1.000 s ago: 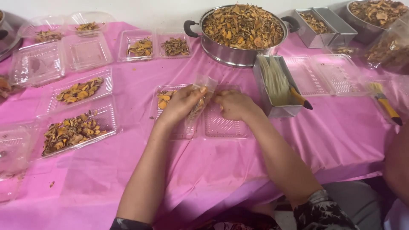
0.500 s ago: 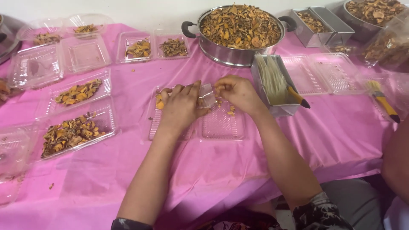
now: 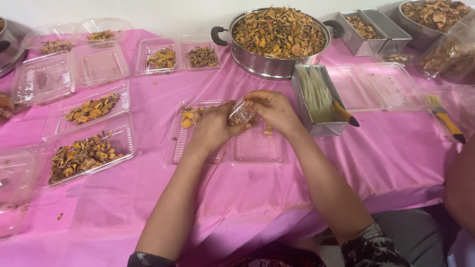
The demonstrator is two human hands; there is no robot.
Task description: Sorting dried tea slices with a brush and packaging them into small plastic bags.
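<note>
Holding a small clear packet (image 3: 241, 111) pinched between left hand (image 3: 215, 126) and right hand (image 3: 273, 110), directly above the open clear tray (image 3: 257, 148). Step, judged: handling the packet; next needs steady fingers.

A small clear plastic bag (image 3: 242, 111) is pinched between the left hand (image 3: 213, 126) and the right hand (image 3: 271, 107), held up just above the bench. It is crumpled and glossy, and what it holds cannot be made out. Directly under both hands lies an open clear plastic clamshell box (image 3: 230, 134), flat on the pink cover, its two ribbed halves side by side. The half under the left hand carries a few orange-yellow dried slices (image 3: 187, 117) at its far corner, just beyond the left hand's knuckles. The half under the right hand is nearly bare, with a few small orange bits (image 3: 268, 131) just below the right hand.
</note>
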